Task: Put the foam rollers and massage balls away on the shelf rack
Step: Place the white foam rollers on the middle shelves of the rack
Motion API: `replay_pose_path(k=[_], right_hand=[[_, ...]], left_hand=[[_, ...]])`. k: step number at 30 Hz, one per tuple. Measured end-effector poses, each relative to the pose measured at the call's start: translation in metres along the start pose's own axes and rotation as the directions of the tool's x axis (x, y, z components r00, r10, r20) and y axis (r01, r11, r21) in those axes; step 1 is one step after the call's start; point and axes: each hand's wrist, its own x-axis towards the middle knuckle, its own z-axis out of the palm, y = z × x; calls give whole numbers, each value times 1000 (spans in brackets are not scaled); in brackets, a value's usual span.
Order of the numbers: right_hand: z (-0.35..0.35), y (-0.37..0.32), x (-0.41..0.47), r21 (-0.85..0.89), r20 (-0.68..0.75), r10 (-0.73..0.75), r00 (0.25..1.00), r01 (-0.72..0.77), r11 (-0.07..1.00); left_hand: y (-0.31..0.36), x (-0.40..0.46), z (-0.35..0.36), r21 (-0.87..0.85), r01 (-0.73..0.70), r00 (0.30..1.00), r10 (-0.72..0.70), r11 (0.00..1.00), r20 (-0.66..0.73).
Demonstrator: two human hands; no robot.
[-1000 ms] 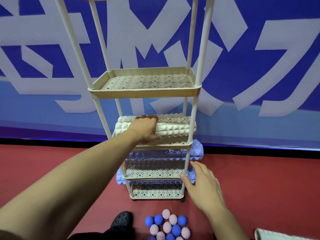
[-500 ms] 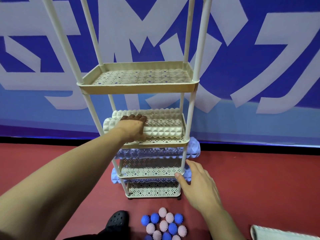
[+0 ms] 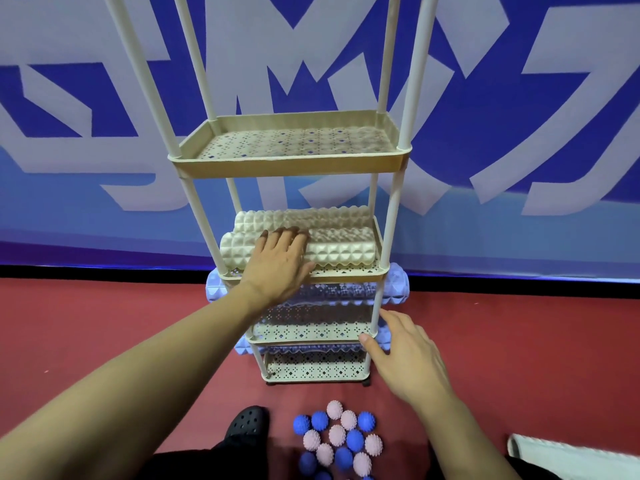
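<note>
Shelf rack (image 3: 291,164), cream with perforated tiers, stands on the red floor (image 3: 502,341) against a blue-and-white wall: two cream foam rollers (image 3: 341,252) lie side by side on one tier, and blue foam rollers (image 3: 396,285) lie on the two tiers below, their ends sticking out past the posts. Left hand (image 3: 280,265) lies flat with straight fingers on the front cream roller, while the right hand (image 3: 407,355) hovers relaxed and spread beside the rack's front right post, holding nothing. Massage balls (image 3: 341,438), blue and pink, sit clustered on the floor beside a black shoe (image 3: 247,422).

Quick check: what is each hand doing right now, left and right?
Left hand: open, fingers flat on the front cream foam roller.
Right hand: open, holding nothing, beside the shelf rack post.
</note>
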Motion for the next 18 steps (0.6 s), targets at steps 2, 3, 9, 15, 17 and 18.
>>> replay_pose_path(k=[2,3,9,15,17,18], right_hand=[[0,0,-2,-14,-6,-9,1000,9,1000],[0,1,-2,-21,-6,-12,1000,12,1000],[-6,2,-11,-53,-17,-17,1000,16,998],[-6,19,-28,-108,33,14,999,-11,994],[-18,36,-32,-109,37,44,998,-40,993],[-25,46,-34,-109,35,67,997,-63,992]], left_hand=[[14,-18,-2,-80,8,993,-17,997,-114],[23,-28,-3,-131,9,990,-28,991,-142],[82,-91,8,-284,30,999,-20,958,38],[138,-103,32,-362,49,986,14,931,167],[155,-98,37,-384,50,981,26,922,192],[163,-93,39,-390,50,977,37,919,212]])
